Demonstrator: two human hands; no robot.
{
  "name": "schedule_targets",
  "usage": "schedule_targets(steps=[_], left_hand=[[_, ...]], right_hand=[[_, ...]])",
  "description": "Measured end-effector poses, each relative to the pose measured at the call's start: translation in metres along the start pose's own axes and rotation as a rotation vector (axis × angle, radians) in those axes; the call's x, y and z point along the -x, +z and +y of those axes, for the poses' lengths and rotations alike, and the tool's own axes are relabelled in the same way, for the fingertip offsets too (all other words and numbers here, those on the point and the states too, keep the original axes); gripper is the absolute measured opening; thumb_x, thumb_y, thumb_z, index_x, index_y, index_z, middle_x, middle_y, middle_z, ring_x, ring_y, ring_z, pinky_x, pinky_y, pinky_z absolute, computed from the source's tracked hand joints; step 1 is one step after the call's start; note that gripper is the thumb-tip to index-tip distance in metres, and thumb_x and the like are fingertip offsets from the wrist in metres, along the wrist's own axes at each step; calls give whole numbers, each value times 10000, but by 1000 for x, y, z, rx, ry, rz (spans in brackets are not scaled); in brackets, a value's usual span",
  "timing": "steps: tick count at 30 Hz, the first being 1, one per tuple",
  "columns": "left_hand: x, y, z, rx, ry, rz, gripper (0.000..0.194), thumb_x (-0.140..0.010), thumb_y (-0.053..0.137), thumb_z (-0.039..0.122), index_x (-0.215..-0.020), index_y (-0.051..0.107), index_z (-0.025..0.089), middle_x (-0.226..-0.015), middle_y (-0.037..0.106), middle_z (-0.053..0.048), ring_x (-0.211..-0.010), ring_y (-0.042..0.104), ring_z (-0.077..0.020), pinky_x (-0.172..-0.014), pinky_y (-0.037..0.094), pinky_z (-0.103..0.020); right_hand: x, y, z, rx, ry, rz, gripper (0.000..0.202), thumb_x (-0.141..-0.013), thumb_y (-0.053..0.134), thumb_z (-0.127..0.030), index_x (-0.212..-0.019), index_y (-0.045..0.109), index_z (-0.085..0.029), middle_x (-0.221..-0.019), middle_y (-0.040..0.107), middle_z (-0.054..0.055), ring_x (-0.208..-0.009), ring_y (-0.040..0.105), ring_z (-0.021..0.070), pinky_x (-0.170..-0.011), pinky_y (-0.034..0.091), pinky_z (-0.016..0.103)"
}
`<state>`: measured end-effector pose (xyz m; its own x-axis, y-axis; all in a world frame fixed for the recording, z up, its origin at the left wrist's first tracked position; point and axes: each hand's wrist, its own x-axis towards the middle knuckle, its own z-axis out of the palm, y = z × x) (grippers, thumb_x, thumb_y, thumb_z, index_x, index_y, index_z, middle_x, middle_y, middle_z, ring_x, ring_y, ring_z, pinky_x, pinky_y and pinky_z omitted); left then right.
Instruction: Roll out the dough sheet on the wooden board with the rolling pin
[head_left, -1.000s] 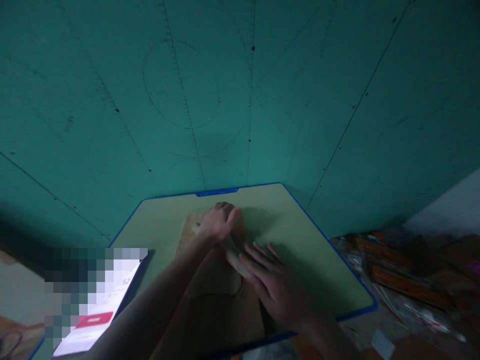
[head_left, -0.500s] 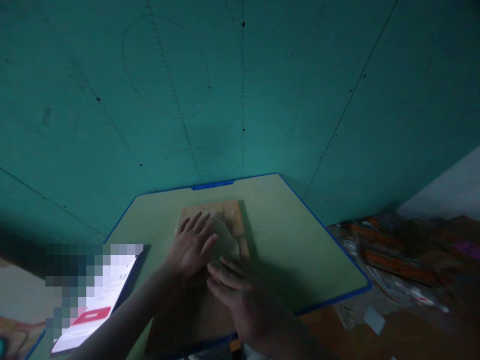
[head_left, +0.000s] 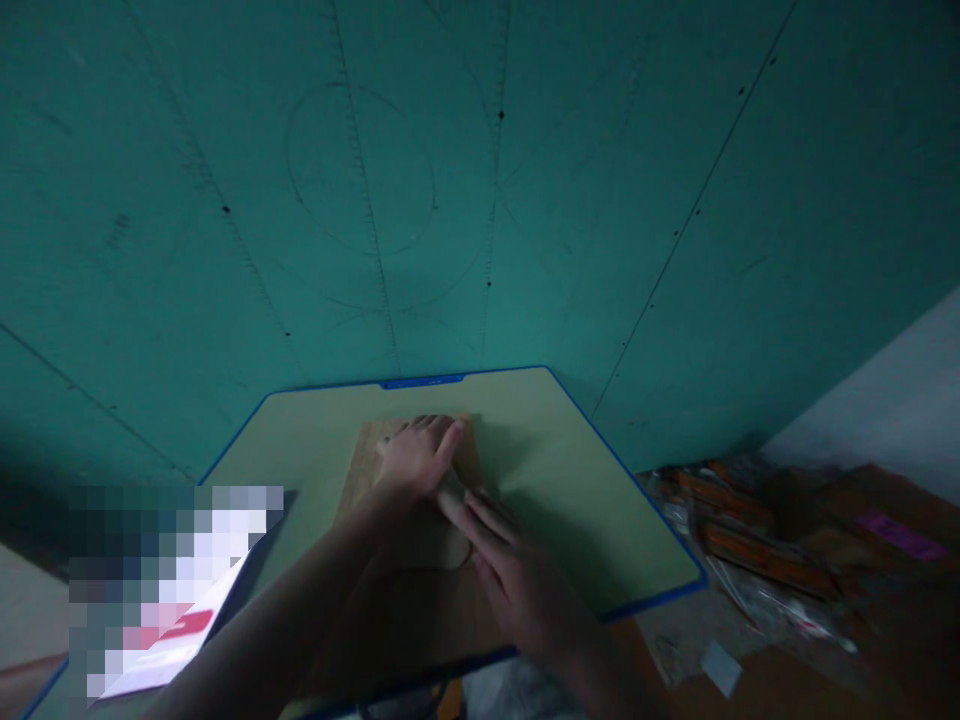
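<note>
A pale, flattened sheet of dough (head_left: 435,545) lies on a wooden board (head_left: 352,470). Its far part looks raised into a fold or roll beneath my hands, though dim light blurs the detail. My left hand (head_left: 420,455) is curled over this far part, fingers bent together and thumb up along the right side. To its right and nearer to me, my right hand (head_left: 510,565) stretches its fingers to the dough's right edge, touching it, thumb apart. Both palms' undersides are hidden.
The board rests on a pale folding table (head_left: 540,420) with a blue rim, against a green wall (head_left: 600,200) bearing drawn lines. A lit screen (head_left: 172,630), partly pixelated, stands at the left. Plastic-wrapped items (head_left: 750,550) and a white piece (head_left: 721,668) lie on the floor at right.
My left hand has gone from lying spread on the dough to curling over its far part. The dough's far edge now looks lifted toward me. The view has shifted slightly.
</note>
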<state>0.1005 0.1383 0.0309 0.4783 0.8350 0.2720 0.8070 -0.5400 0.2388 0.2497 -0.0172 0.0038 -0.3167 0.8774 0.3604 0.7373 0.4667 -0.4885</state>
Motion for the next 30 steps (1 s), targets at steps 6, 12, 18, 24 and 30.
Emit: schedule_targets(steps=[6, 12, 18, 24, 30], left_hand=[[55, -7, -49, -114, 216, -42, 526, -1017, 323, 476, -1324, 630, 179, -1476, 556, -134, -1402, 455, -325, -1132, 372, -527], [12, -3, -17, -92, 88, -118, 537, -1029, 288, 473, -1358, 600, 184, -1453, 581, -120, -1398, 469, -295, -1147, 362, -486], [-47, 7, 18, -51, -128, -89, 613, -1051, 154, 481, -1218, 636, 141, -1177, 707, -172, -1122, 663, -315, -918, 513, -447], [-17, 2, 5, -51, -111, -79, 550, -1050, 203, 458, -1194, 649, 172, -1201, 708, -146, -1147, 660, -297, -974, 493, -438], [51, -7, -44, -156, 167, -79, 574, -1030, 251, 435, -1420, 549, 137, -1530, 497, -146, -1461, 390, -317, -1192, 307, -507]], right_hand=[[-2, 13, -32, -62, -162, -59, 545, -947, 424, -56, -1484, 480, -127, -1594, 432, 66, -1484, 361, 202, -1225, 350, 340], [-2, 1, 3, 59, -5, -17, 555, -997, 455, -190, -1539, 401, -291, -1499, 554, 58, -1405, 483, 244, -1195, 359, 529], [-9, -10, 37, 303, 211, 68, 413, -1036, 381, -244, -1358, 631, -172, -1465, 567, 166, -1404, 482, 330, -1163, 370, 602], [-4, 1, 9, 167, 153, 102, 474, -1001, 402, -160, -1463, 509, -159, -1426, 606, 148, -1307, 578, 261, -1076, 518, 453], [8, 19, -24, 194, 78, 83, 508, -977, 441, -193, -1469, 476, -73, -1434, 582, 195, -1280, 577, 319, -1096, 489, 502]])
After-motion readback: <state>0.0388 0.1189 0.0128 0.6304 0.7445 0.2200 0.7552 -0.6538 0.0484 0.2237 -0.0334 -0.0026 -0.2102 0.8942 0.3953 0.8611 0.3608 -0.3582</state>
